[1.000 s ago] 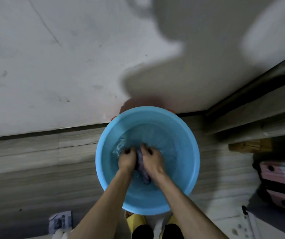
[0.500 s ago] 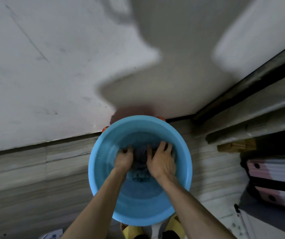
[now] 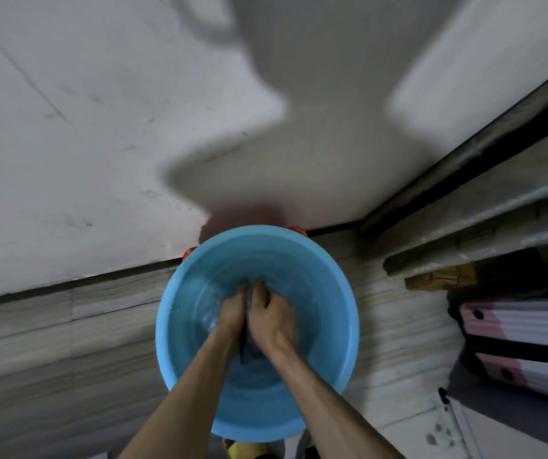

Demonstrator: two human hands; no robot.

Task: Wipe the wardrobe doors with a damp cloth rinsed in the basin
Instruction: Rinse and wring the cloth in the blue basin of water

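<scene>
Dark wet cloth [image 3: 248,347], bunched mid-basin in shallow water. Gripped between left hand [image 3: 233,314] and right hand [image 3: 274,323], fingers curled round it, hands pressed together, knuckles toward 12 o'clock. Blue basin [image 3: 332,276] on pale floor [image 3: 50,359]; wall [image 3: 100,160] at 12, binders [image 3: 524,329] at 3. Rinsing step, by the look. Next, likely lifting and wringing over the basin.

Inside basin [image 3: 334,309], left hand [image 3: 233,309] and right hand [image 3: 274,319] around cloth [image 3: 250,350]

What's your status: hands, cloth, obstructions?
Grip on: left hand and right hand both hold the dark cloth. Cloth down in the water of the blue basin. No obstruction seen.
</scene>
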